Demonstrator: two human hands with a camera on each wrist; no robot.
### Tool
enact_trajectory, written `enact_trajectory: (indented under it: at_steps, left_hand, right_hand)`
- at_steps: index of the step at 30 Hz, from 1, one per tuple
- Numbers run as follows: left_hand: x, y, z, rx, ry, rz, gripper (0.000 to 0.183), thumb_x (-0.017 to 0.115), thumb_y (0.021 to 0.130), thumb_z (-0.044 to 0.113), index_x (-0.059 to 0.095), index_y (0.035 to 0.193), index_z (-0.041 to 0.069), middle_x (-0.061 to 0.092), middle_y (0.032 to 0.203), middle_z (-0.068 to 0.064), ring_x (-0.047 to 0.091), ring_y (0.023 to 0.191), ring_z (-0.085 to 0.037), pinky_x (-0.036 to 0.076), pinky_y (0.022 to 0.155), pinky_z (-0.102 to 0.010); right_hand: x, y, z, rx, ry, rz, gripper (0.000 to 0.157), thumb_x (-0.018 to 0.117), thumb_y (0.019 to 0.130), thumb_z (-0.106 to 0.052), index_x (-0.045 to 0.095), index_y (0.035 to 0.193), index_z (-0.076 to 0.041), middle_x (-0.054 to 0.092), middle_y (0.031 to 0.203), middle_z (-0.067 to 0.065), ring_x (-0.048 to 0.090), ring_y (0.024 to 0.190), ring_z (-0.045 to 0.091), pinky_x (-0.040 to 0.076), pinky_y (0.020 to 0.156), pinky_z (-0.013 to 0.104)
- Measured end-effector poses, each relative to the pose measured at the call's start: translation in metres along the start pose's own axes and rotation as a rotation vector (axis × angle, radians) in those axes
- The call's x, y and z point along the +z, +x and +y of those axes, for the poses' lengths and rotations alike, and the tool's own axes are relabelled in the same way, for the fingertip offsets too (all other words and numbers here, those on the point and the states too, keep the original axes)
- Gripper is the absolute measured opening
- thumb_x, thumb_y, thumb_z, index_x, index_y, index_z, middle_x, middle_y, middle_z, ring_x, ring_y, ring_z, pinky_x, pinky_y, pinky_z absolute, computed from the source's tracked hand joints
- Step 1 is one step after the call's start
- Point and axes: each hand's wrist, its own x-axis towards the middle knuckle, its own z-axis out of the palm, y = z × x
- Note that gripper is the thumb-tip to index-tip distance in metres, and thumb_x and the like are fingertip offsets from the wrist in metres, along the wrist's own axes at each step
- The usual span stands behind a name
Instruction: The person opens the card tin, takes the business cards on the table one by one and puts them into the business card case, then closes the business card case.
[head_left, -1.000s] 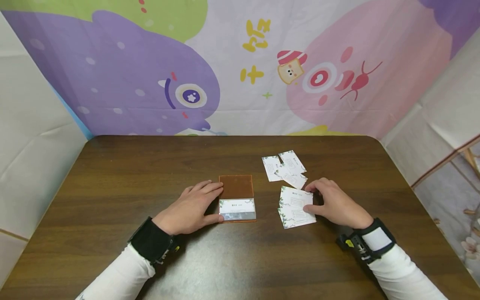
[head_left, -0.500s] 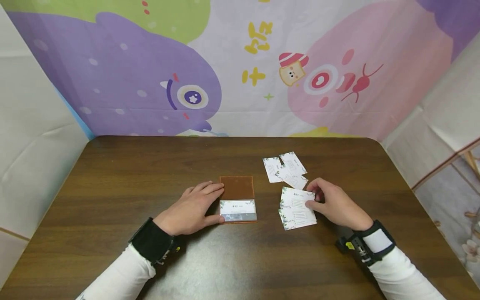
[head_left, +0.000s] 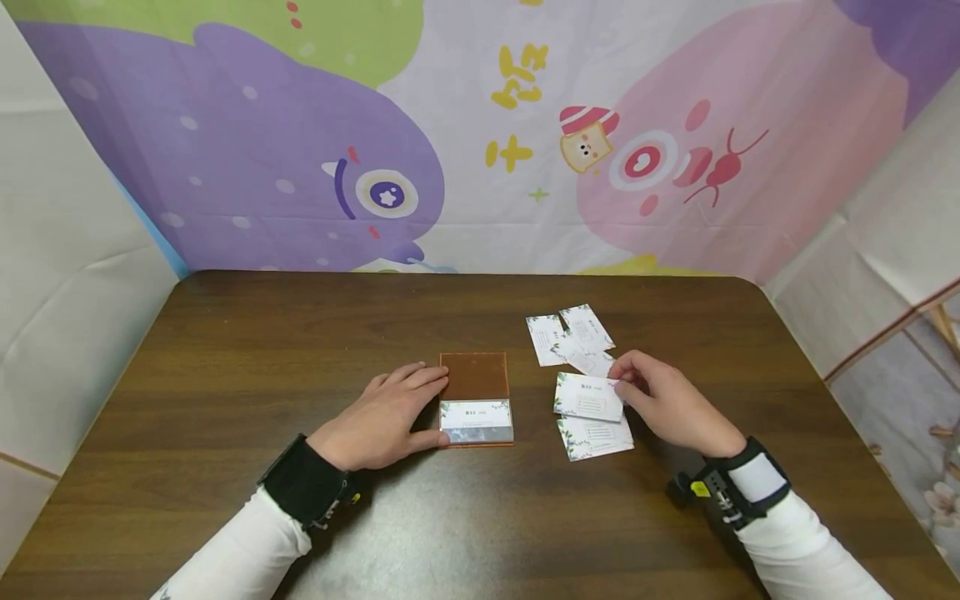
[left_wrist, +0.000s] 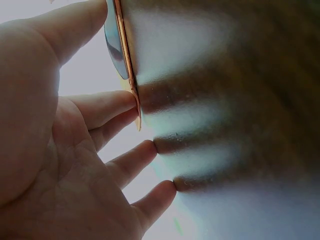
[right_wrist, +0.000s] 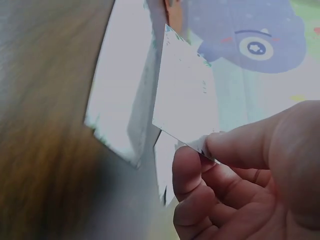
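Observation:
A brown card holder (head_left: 474, 377) lies unfolded on the table, with a white card (head_left: 476, 412) in its lower clear pocket. My left hand (head_left: 382, 421) rests at its left side, thumb and forefinger touching its edge, the other fingertips on the table in the left wrist view. My right hand (head_left: 667, 404) pinches a white business card (head_left: 588, 397) with leaf-printed corners between thumb and forefinger; in the right wrist view that card (right_wrist: 185, 90) is raised and tilted above the table. Below it lie more white cards (head_left: 596, 439), partly covered by it in the head view.
Farther back on the dark wooden table (head_left: 315, 325), several overlapping white cards (head_left: 588, 329) lie in a loose group. A cartoon-printed cloth (head_left: 480, 233) hangs behind the far table edge. Pale cloth panels stand at both sides.
My right hand has picked the upper card off the front cards and shifted it slightly left and up. The left hand and the card holder stay in place.

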Motion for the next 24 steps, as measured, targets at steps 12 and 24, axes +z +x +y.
enact_trajectory:
  at_steps: [12, 24]
  left_hand:
    - [0.001, 0.001, -0.001, -0.001, 0.002, -0.004, 0.083, 0.075, 0.098, 0.05, 0.047, 0.159, 0.002, 0.045, 0.163, -0.014, 0.035, 0.153, -0.041, 0.036, 0.114, -0.066]
    - [0.0, 0.001, -0.001, -0.011, -0.001, -0.015, 0.084, 0.075, 0.098, 0.05, 0.046, 0.16, 0.001, 0.044, 0.164, -0.014, 0.034, 0.154, -0.041, 0.035, 0.116, -0.066]
  right_hand:
    - [0.004, 0.016, -0.021, -0.058, 0.048, 0.014, 0.011, 0.064, 0.104, -0.004, 0.065, 0.114, -0.009, 0.065, 0.096, 0.002, 0.06, 0.087, 0.021, 0.05, 0.073, 0.032]
    - [0.012, 0.036, -0.041, -0.097, 0.072, -0.006, 0.011, 0.065, 0.105, -0.006, 0.066, 0.116, -0.009, 0.064, 0.096, 0.003, 0.057, 0.088, 0.021, 0.049, 0.077, 0.036]
